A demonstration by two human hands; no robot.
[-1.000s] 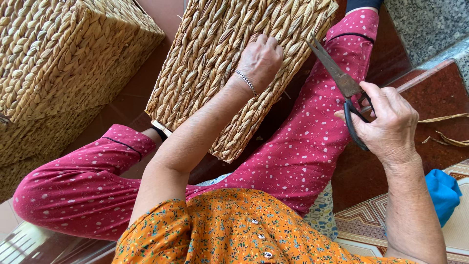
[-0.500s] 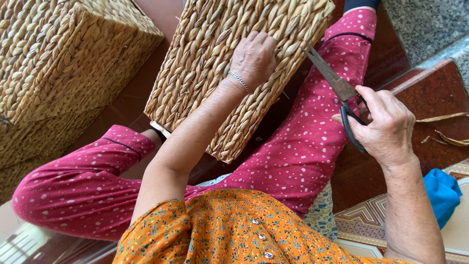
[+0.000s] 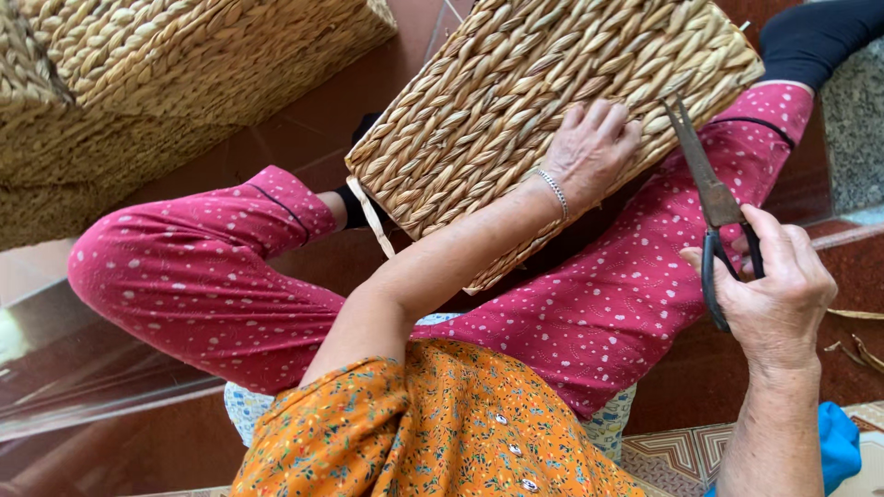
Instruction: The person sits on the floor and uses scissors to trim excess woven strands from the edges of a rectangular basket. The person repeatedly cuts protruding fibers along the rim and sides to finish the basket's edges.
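Trimming step: left hand (image 3: 594, 147) presses flat on the tan woven rectangular basket (image 3: 543, 101), resting on the lap. Right hand (image 3: 769, 285) grips black-handled scissors (image 3: 714, 207), blades nearly closed at basket's edge; next cut needs precise tip placement w/ basket steady.

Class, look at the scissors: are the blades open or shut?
Shut: the scissors in the right hand show one narrow closed point at the woven basket edge.

Orange floral top (image 3: 414, 433), crimson dotted trousers (image 3: 571, 322), perhaps silver bracelet (image 3: 554, 190).
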